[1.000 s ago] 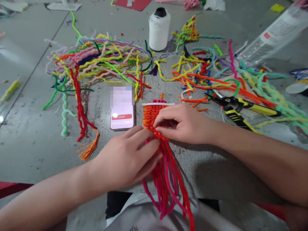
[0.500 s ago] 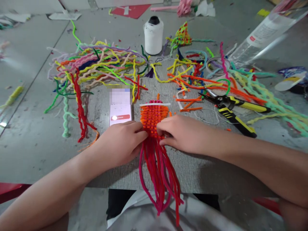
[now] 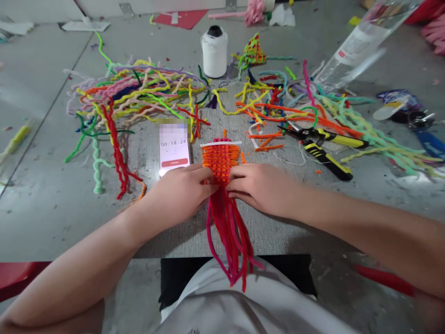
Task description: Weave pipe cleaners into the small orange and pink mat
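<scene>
A woven piece of orange, red and magenta pipe cleaners lies on the table in front of me. Its long red and magenta ends hang loosely over the table edge toward my lap. My left hand pinches the lower left edge of the weave, thumb and fingers together. On the opposite edge, my right hand grips the weave with curled fingers. Both sets of fingertips are partly hidden. A thin white strip crosses the top of the weave.
A phone showing a timer lies beside my left hand. Beyond it spreads a heap of coloured pipe cleaners. A white thread cone stands at the back. To the right are yellow-black pliers, orange offcuts and a clear plastic bottle.
The view has shifted slightly. My right hand's fingers have changed their hold, now lying straighter along the lower right edge. My left hand stays on the weave's left edge.
</scene>
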Action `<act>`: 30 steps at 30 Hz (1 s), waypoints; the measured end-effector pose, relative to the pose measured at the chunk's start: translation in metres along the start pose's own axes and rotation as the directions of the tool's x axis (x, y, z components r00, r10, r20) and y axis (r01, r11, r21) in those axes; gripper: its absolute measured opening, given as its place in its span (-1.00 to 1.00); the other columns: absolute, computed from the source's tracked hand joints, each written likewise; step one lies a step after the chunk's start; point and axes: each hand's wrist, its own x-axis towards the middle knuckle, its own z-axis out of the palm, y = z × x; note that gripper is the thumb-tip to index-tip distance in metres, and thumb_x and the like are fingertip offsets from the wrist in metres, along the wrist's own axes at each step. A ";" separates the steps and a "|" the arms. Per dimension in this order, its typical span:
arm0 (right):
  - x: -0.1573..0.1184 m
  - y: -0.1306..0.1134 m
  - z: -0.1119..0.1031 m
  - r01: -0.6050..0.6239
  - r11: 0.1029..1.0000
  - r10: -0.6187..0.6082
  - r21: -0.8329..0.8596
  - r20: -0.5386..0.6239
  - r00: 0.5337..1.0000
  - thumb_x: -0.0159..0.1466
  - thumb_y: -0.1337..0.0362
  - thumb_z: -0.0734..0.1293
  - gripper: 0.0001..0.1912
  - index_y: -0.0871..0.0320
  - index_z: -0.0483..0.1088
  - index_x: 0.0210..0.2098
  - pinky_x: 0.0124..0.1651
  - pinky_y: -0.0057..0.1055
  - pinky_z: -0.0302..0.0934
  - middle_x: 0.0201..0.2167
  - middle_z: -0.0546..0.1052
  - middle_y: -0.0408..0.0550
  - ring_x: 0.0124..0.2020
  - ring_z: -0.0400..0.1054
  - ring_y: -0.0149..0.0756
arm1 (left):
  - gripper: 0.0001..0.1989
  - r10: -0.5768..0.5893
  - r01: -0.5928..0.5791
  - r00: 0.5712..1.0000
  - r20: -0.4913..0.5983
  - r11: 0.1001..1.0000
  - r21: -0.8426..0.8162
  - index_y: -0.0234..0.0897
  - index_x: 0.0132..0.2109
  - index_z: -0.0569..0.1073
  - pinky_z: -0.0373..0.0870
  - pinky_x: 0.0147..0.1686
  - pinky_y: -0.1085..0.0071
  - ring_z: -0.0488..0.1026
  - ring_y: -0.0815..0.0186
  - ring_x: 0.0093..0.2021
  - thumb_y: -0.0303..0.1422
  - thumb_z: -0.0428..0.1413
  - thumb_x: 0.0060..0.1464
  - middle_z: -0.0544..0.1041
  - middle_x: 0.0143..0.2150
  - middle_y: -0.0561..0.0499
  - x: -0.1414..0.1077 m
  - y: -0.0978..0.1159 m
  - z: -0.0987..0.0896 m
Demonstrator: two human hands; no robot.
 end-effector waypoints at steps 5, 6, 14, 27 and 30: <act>-0.009 0.006 0.016 0.106 0.993 -0.111 -0.058 -0.097 0.989 0.56 0.31 0.25 -0.70 0.18 0.63 -0.14 -0.12 -0.25 0.23 -0.13 0.58 0.09 -0.14 0.39 -0.14 | -0.65 0.039 -0.042 0.999 0.026 0.995 0.095 -0.29 -0.09 0.63 0.36 -0.26 0.30 0.49 0.15 -0.13 -0.37 -0.06 0.52 0.57 -0.09 -0.11 0.001 0.004 0.003; -0.010 0.008 0.019 0.133 0.990 -0.139 -0.053 -0.117 0.983 0.56 0.32 0.24 -0.70 0.18 0.63 -0.12 -0.10 -0.24 0.25 -0.11 0.58 0.10 -0.14 0.39 -0.14 | -0.65 0.041 -0.044 0.999 0.031 0.995 0.092 -0.29 -0.10 0.62 0.36 -0.25 0.30 0.49 0.15 -0.13 -0.38 -0.06 0.52 0.57 -0.09 -0.11 0.001 0.005 0.004; -0.011 0.020 0.024 0.271 0.960 -0.253 0.066 -0.208 0.945 0.56 0.26 0.25 -0.70 0.23 0.62 -0.04 0.00 -0.20 0.34 -0.13 0.57 0.13 -0.10 0.42 -0.12 | -0.77 -0.007 0.001 0.994 0.106 0.998 0.061 -0.24 -0.07 0.63 0.40 -0.25 0.26 0.51 0.13 -0.15 -0.44 0.05 0.40 0.56 -0.08 -0.10 0.003 0.005 -0.002; -0.022 0.068 -0.013 -0.482 0.868 0.399 -0.114 -0.416 0.817 0.33 0.51 0.23 -0.61 0.30 0.56 0.07 0.05 -0.11 0.27 0.01 0.61 0.25 0.03 0.43 0.05 | -0.70 -0.032 0.029 0.996 0.081 0.999 0.029 -0.18 0.06 0.65 0.51 -0.13 0.25 0.58 0.15 -0.11 -0.38 0.03 0.42 0.63 -0.06 -0.09 -0.005 -0.013 -0.006; -0.023 0.069 -0.017 -0.520 0.835 0.450 -0.180 -0.322 0.833 0.33 0.49 0.25 -0.67 0.27 0.58 -0.01 -0.05 -0.14 0.24 -0.07 0.63 0.21 -0.05 0.43 0.02 | -0.75 -0.027 0.022 0.985 0.169 0.999 0.032 -0.17 0.01 0.65 0.49 -0.16 0.30 0.58 0.18 -0.15 -0.39 0.08 0.36 0.62 -0.13 -0.06 0.006 -0.012 -0.018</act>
